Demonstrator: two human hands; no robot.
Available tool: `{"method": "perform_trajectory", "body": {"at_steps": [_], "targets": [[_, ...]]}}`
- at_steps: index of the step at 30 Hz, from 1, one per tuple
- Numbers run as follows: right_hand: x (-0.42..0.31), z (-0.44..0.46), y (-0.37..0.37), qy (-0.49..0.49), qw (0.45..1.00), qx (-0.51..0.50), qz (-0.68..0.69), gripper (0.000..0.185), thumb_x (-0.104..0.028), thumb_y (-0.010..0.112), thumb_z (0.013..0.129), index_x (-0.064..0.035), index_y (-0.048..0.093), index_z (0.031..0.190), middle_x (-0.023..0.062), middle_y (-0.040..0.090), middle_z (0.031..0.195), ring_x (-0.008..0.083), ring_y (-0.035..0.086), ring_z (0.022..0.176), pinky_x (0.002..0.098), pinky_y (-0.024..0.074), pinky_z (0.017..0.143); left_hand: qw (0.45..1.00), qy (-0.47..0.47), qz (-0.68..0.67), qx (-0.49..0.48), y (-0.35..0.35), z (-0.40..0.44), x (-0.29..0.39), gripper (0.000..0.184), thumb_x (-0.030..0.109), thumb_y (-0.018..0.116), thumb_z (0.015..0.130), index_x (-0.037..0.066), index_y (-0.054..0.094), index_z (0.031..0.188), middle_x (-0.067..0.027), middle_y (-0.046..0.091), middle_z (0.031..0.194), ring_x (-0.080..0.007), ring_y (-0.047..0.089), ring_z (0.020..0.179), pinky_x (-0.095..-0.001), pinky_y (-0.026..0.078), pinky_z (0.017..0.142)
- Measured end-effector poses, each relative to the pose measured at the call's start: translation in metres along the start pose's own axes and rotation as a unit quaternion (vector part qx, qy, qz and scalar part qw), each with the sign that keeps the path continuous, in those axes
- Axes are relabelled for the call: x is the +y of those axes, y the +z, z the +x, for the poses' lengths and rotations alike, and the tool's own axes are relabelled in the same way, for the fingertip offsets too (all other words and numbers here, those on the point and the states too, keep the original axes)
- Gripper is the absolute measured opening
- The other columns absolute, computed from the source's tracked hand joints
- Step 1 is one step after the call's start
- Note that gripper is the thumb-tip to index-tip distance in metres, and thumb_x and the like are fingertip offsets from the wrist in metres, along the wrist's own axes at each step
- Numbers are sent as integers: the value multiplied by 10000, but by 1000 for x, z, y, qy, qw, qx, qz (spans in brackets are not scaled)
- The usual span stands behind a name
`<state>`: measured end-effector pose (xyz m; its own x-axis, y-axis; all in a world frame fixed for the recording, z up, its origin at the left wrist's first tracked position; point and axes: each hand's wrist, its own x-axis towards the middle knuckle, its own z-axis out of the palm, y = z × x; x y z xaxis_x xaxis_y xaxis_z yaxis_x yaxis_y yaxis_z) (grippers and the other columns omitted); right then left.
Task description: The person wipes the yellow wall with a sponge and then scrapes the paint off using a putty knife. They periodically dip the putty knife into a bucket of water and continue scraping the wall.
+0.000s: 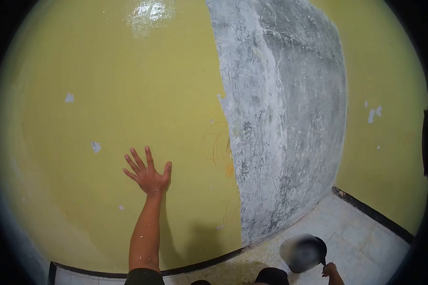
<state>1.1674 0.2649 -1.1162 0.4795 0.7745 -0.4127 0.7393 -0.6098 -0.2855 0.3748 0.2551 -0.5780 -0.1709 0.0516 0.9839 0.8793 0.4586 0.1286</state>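
Observation:
My left hand (152,179) is spread against the yellow wall (104,80), its fingers apart and nothing in it. Small pale specks dot the forearm. To its right the wall is stripped to a rough grey and white surface (271,118) with a ragged paint edge. Low at the right, my right hand (329,270) is closed round the handle of a dark, round, pan-like thing (321,247). The middle of that thing is blurred, so I cannot make out its exact kind or what it holds.
Pale floor tiles (352,228) meet the wall along a dark skirting strip (375,216). Yellowish debris (233,268) lies near the wall's foot. Several small chips mark the yellow paint. My dark-clothed knee (272,276) shows at the bottom. A dark edge (427,142) stands at far right.

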Motion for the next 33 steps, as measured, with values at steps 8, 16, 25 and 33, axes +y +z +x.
{"method": "perform_trajectory", "body": {"at_steps": [8,16,25,33], "targets": [[-42,-64,-23,-140,982,121,43,710,-329,621,877,121,410,1383,318,583,1318,477,588,1200,506,485,1016,999,15,-33,-3,10,-4,-5,877,668,576,871,295,275,1605,-144,76,1697,-448,63,1542,-746,60,1136],[-375,-204,-126,-354,911,121,172,756,-228,696,871,-271,350,1541,277,680,1119,479,640,1055,483,535,860,993,90,-68,38,34,-9,-18,814,741,476,903,382,251,1598,-140,81,1694,-513,63,1518,-851,97,1033],[-448,-219,123,-355,808,94,461,424,-242,599,987,-156,585,1403,193,644,1323,346,609,1250,377,484,1022,977,210,-42,19,43,-18,-28,809,840,373,875,466,228,1577,-187,44,1680,-578,62,1485,-915,52,960],[-418,-208,214,-269,838,65,470,379,-183,585,982,-165,636,1357,220,704,878,301,676,694,408,522,688,977,208,37,39,47,-23,-20,906,916,335,823,415,280,1576,-315,145,1622,-593,111,1472,-858,119,1012]]}}
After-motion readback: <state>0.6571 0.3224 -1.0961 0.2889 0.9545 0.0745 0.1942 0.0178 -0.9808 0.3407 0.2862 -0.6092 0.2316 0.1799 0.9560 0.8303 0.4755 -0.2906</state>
